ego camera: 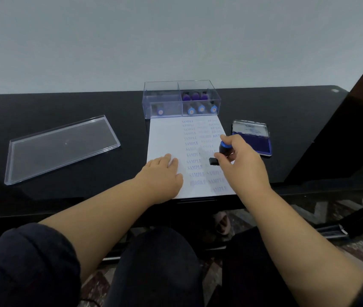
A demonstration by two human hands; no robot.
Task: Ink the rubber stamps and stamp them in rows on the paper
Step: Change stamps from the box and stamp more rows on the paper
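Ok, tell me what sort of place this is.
Probably a desk in a home or small office: a black tabletop against a plain wall, a clear stamp box, and patterned floor tiles below.

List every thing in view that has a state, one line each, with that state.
Ink pad: lid open, blue pad exposed.
Clear box: uncovered, stamps lying in both compartments.
Box lid: off, lying flat on the table.
Paper: flat, right half stamped in columns, left half blank.
Stamp: held tilted above the paper.
Left hand: flat, pressing the paper.
Right hand: gripping the stamp.
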